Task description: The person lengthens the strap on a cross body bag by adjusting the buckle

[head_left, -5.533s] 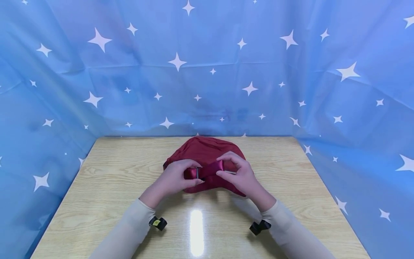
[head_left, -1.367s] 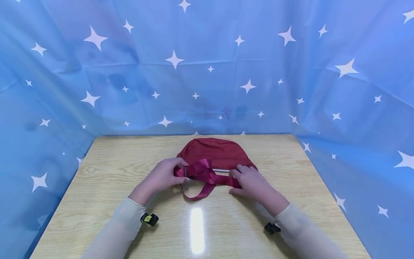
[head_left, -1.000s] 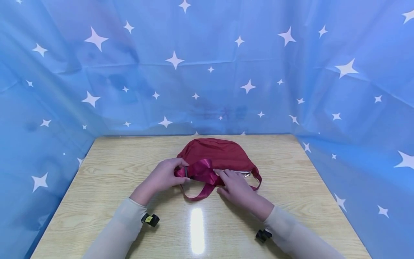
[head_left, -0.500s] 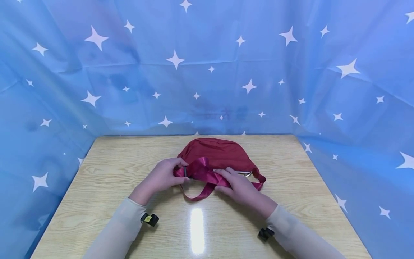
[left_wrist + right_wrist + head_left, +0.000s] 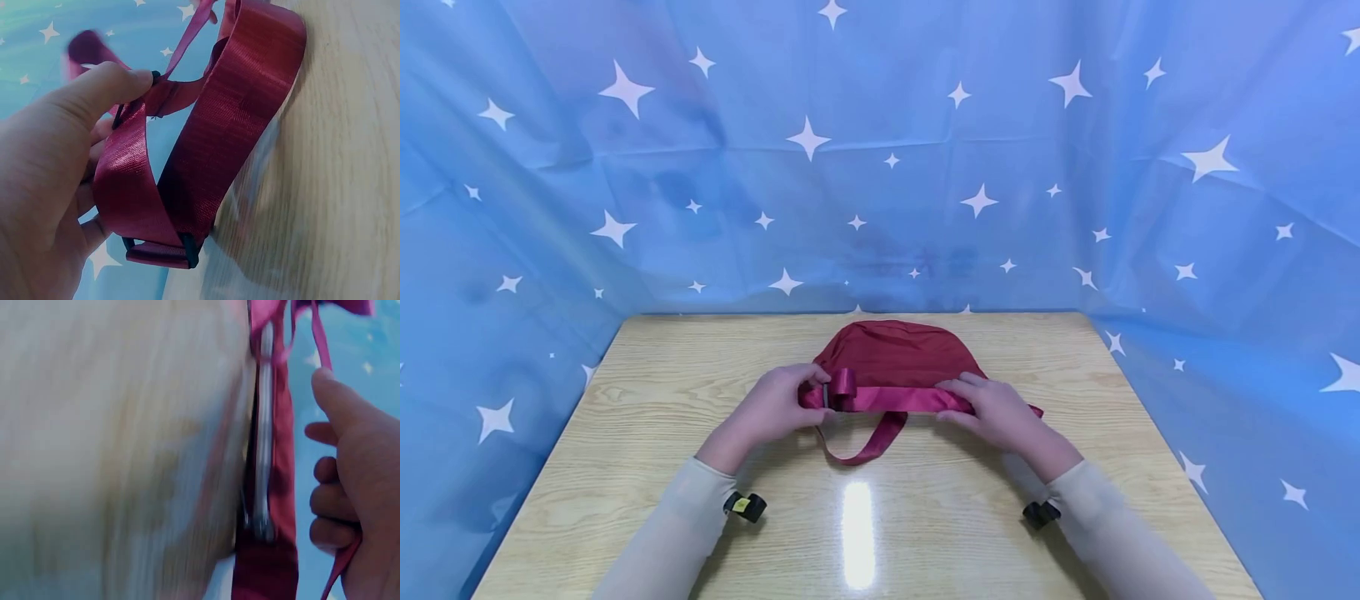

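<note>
A dark red bag (image 5: 901, 354) lies on the table in the head view, with its shiny strap (image 5: 898, 400) stretched between my two hands. At the bag's left side my left hand (image 5: 773, 410) pinches the strap beside a black slider buckle (image 5: 155, 77), thumb on top. A small strap loop (image 5: 843, 383) stands up just right of those fingers. In the left wrist view a second black slider (image 5: 190, 251) hangs lower on the webbing. My right hand (image 5: 1000, 417) grips the strap near the bag's right side, fingers curled round it. A zipper (image 5: 265, 437) shows in the right wrist view.
The bag rests towards the back of a wooden table (image 5: 700, 350). A loose strap loop (image 5: 872, 446) hangs forward from the bag onto the tabletop. Behind and at both sides hangs a blue curtain (image 5: 880, 192) with white stars.
My right hand has moved right along with the strap, which is now drawn straight. The raised strap loop beside my left hand has shrunk. My left hand has stayed nearly still this last second.
</note>
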Action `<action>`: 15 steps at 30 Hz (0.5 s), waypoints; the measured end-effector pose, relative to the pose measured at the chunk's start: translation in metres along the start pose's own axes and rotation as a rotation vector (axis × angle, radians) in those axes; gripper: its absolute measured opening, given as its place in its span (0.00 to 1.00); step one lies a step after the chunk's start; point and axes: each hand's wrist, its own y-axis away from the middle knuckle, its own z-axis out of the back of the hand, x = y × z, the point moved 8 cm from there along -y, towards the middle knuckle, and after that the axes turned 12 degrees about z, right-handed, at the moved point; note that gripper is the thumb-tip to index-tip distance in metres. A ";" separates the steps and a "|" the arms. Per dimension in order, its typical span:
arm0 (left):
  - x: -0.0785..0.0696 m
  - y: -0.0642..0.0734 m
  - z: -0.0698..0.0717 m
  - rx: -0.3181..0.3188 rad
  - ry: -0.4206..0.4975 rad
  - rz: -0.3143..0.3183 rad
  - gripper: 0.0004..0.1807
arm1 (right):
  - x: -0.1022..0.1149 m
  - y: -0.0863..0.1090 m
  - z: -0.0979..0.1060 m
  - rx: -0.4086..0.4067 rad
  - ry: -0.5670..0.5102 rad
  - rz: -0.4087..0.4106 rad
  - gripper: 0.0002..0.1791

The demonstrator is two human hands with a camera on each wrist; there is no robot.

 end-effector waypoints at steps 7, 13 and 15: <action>0.002 0.000 0.000 0.004 -0.003 -0.003 0.25 | -0.005 0.004 -0.006 0.053 0.029 -0.018 0.31; 0.001 -0.001 -0.001 0.002 -0.006 -0.016 0.25 | 0.026 -0.013 -0.019 0.102 0.044 -0.033 0.39; 0.000 -0.001 0.000 -0.002 -0.004 -0.019 0.25 | 0.038 -0.020 -0.023 0.110 0.048 -0.050 0.40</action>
